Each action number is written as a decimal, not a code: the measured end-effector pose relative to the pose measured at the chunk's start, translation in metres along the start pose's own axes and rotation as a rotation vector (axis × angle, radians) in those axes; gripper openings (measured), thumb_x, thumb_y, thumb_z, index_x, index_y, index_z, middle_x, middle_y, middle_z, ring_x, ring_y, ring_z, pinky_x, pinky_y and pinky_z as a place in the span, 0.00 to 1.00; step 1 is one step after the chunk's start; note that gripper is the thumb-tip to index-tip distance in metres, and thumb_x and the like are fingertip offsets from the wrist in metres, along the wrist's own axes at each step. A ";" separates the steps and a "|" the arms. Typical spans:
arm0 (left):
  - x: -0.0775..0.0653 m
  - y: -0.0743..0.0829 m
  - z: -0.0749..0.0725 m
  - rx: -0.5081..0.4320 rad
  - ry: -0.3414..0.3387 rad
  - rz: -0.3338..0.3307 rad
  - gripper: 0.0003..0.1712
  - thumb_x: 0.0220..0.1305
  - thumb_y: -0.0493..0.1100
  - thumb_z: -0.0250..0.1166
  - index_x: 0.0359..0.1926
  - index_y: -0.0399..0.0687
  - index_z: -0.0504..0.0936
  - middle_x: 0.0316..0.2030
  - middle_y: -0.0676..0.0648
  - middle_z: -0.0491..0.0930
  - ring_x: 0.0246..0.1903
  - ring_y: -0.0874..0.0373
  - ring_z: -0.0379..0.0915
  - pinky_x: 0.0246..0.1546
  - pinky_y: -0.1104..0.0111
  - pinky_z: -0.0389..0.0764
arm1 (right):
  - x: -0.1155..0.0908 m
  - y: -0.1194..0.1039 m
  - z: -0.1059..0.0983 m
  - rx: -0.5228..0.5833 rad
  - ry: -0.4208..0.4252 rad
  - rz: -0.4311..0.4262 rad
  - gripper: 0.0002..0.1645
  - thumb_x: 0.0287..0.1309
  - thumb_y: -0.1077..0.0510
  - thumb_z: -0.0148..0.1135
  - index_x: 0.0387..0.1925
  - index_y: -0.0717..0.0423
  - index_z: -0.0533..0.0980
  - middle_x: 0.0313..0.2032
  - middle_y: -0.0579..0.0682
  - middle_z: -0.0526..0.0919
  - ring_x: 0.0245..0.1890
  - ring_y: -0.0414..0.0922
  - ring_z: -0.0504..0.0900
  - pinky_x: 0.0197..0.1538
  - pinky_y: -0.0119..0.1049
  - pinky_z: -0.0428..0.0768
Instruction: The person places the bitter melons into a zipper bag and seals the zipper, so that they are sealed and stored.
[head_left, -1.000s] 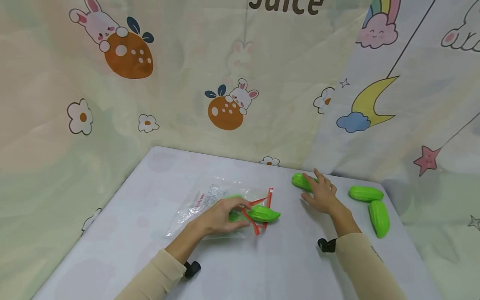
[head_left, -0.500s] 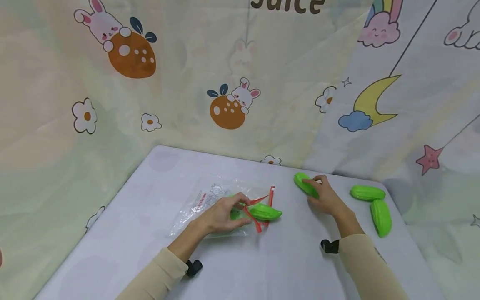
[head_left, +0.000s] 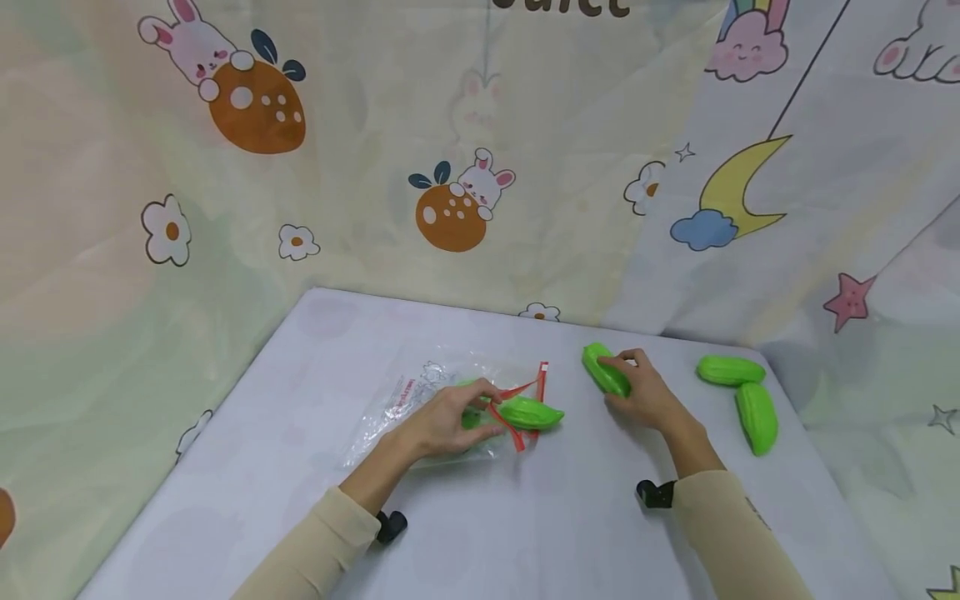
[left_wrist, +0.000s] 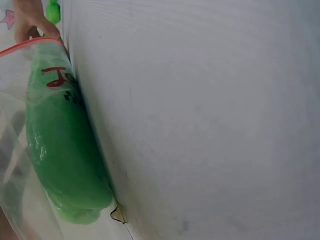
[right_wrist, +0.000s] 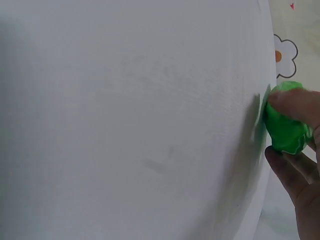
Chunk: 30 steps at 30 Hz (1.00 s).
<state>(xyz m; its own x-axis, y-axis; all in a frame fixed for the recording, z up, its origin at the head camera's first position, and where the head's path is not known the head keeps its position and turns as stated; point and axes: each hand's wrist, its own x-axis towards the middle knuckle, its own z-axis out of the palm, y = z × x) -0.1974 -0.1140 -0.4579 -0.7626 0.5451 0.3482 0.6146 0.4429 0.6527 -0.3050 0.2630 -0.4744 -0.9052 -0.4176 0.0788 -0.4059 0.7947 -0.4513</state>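
On the table lies a clear zip bag (head_left: 393,400) with a red-edged mouth facing right. My left hand (head_left: 450,421) grips it near the mouth, thumb and fingers curled. Inside the bag is a green ridged toy gourd (left_wrist: 67,145). A second such gourd (head_left: 528,412) sticks out through the mouth, pointed end to the right. Near the back edge, my right hand (head_left: 645,392) holds another green gourd (head_left: 603,367) between thumb and fingers. The right wrist view shows that gourd (right_wrist: 287,125) with the thumb across it and fingertips beneath.
Two more green gourds, one lying crosswise (head_left: 730,370) and one lengthwise (head_left: 757,418), touch at the table's right side. The white table (head_left: 525,533) ends at a printed cloth backdrop (head_left: 360,167). A black wrist camera (head_left: 655,494) sits at the right cuff.
My right hand has closed its fingers on the far gourd, which has turned to a steeper angle. My left hand stays at the bag. The head view has shifted slightly.
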 end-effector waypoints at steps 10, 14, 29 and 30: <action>0.004 -0.003 0.000 0.028 0.014 0.004 0.26 0.65 0.49 0.73 0.60 0.48 0.75 0.54 0.50 0.84 0.48 0.59 0.85 0.54 0.62 0.83 | -0.015 -0.010 -0.003 -0.003 0.039 -0.046 0.37 0.61 0.62 0.70 0.71 0.55 0.70 0.65 0.67 0.66 0.60 0.68 0.74 0.60 0.66 0.74; 0.003 -0.002 0.001 0.040 0.027 0.005 0.26 0.65 0.49 0.73 0.59 0.48 0.75 0.54 0.49 0.84 0.47 0.59 0.86 0.53 0.63 0.84 | -0.024 -0.012 0.005 0.039 0.059 -0.066 0.36 0.62 0.61 0.70 0.70 0.54 0.71 0.65 0.64 0.69 0.62 0.65 0.74 0.60 0.63 0.77; 0.000 0.002 0.002 0.049 0.044 -0.054 0.25 0.66 0.49 0.71 0.59 0.50 0.73 0.55 0.49 0.83 0.49 0.58 0.85 0.53 0.59 0.84 | -0.050 -0.030 0.007 0.175 0.139 -0.130 0.33 0.62 0.64 0.71 0.68 0.54 0.73 0.64 0.62 0.70 0.63 0.65 0.74 0.51 0.59 0.84; 0.001 0.002 0.001 0.048 0.047 -0.052 0.25 0.67 0.49 0.71 0.59 0.50 0.73 0.55 0.49 0.83 0.49 0.58 0.85 0.53 0.58 0.84 | -0.052 -0.031 0.007 0.183 0.140 -0.128 0.33 0.62 0.64 0.70 0.68 0.54 0.73 0.64 0.61 0.70 0.63 0.66 0.73 0.51 0.59 0.84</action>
<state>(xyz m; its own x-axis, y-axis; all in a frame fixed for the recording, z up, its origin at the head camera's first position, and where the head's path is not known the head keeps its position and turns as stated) -0.1965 -0.1119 -0.4573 -0.8017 0.4872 0.3463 0.5819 0.5038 0.6383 -0.2444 0.2574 -0.4711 -0.8618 -0.4343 0.2620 -0.5000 0.6410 -0.5824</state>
